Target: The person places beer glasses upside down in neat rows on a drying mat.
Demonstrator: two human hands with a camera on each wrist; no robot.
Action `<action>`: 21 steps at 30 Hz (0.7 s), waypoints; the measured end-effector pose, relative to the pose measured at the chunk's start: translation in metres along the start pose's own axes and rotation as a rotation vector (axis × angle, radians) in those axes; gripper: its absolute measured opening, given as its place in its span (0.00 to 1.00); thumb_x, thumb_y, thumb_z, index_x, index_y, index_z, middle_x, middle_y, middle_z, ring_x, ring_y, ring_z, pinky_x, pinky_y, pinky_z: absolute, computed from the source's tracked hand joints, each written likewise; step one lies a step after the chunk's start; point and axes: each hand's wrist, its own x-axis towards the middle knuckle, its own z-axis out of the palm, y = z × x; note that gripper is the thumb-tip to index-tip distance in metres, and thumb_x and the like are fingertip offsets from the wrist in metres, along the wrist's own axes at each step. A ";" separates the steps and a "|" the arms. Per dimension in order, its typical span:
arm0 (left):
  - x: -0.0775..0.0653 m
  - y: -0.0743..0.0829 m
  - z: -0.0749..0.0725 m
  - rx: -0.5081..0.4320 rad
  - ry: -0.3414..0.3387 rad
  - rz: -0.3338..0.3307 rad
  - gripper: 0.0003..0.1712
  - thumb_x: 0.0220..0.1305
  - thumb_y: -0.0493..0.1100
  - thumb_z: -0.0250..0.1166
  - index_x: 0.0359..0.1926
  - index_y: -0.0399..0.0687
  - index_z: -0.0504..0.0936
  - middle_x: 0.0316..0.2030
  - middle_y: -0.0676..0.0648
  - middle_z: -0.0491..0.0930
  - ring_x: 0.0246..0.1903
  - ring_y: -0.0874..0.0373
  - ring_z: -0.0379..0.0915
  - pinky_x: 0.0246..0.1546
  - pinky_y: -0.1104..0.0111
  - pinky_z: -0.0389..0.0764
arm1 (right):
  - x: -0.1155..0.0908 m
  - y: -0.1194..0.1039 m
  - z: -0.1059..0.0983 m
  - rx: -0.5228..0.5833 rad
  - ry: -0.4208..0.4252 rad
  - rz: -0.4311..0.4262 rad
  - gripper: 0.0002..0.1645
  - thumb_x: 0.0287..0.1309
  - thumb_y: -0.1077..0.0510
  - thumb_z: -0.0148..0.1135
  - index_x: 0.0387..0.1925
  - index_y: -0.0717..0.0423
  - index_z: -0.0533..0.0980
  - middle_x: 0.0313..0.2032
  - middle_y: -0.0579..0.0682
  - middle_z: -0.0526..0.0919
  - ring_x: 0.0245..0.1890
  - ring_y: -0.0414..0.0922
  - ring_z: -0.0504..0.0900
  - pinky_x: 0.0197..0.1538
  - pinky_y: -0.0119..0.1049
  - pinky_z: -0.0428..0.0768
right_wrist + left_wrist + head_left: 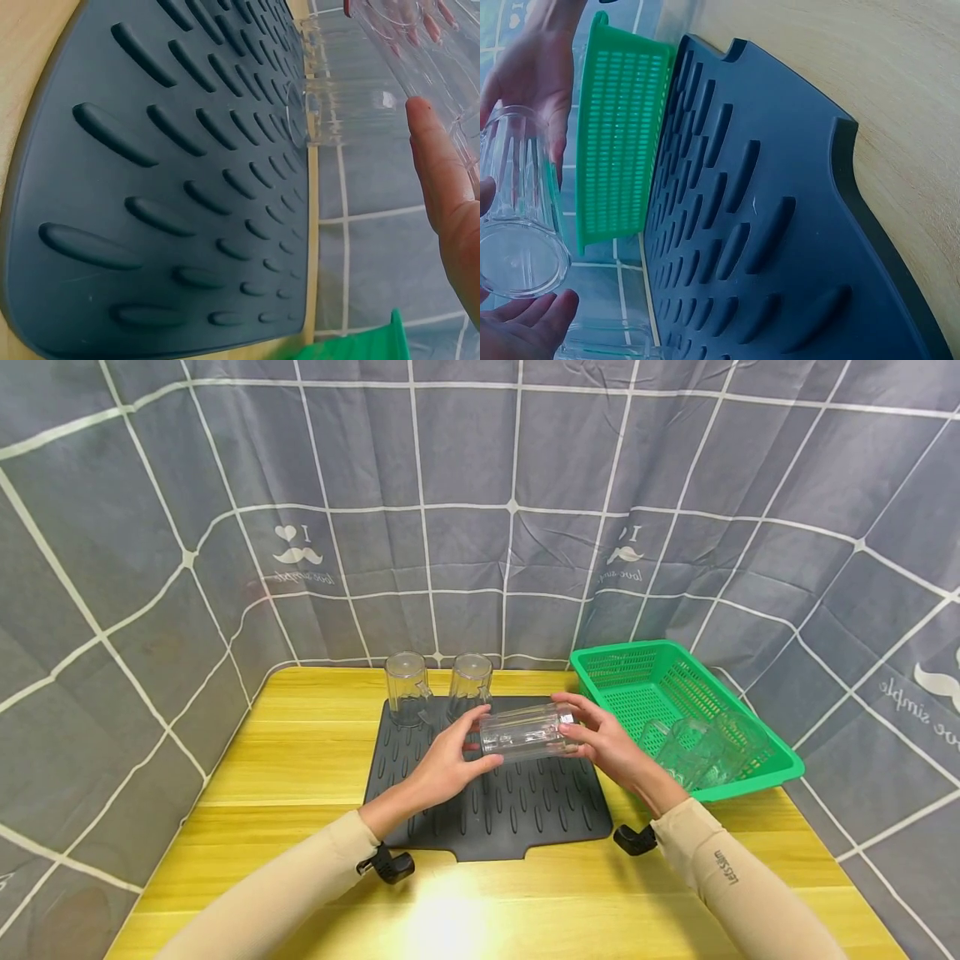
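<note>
While the left grip [442,766] and right grip [611,748] clasp the glass [522,732] towards the desk's [300,731] far edge, it is probably slippery and fragile, best held around both ends.

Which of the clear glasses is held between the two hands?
The sideways glass, held by the left hand and right hand above the dark mat. Two others stand on the mat; the rest are in the green basket.

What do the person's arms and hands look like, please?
Long beige sleeves cover the arms to the wrists; the right sleeve bears dark lettering. A small black device sits at each wrist. The left hand and right hand wear no gloves.
</note>
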 end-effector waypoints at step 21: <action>0.013 0.008 0.005 -0.106 0.067 0.120 0.40 0.60 0.48 0.75 0.71 0.55 0.70 0.58 0.47 0.73 0.57 0.51 0.72 0.55 0.54 0.82 | -0.004 0.005 -0.014 0.086 -0.076 0.003 0.33 0.76 0.54 0.52 0.76 0.48 0.56 0.66 0.55 0.61 0.57 0.47 0.77 0.56 0.52 0.82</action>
